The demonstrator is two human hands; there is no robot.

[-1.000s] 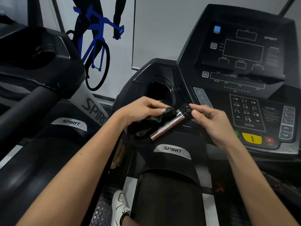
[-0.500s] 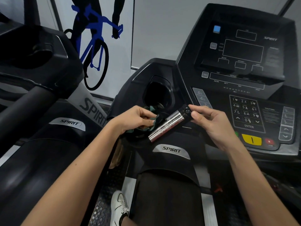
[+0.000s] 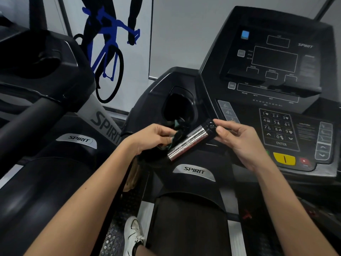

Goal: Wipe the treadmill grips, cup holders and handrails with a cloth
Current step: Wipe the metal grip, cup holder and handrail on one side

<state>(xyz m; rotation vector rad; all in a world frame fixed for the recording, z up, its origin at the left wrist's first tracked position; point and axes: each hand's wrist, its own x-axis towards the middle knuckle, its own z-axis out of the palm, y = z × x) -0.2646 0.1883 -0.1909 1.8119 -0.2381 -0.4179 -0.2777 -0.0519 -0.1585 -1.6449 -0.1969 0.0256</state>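
A gym room with a pale grey wall bearing a blue-and-black cyclist mural; a second black treadmill stands to the left. On the near machine, the left grip holds a bunched dark teal cloth pressed against the side of the chrome sensor bar, just below the deep black cup holder. The right grip pinches the bar's black end cap between thumb and fingers. The bar's shiny surface looks speckled. To the right the dark console slopes toward a numbered keypad, a yellow button and a red one. A white shoe stands beside the belt.
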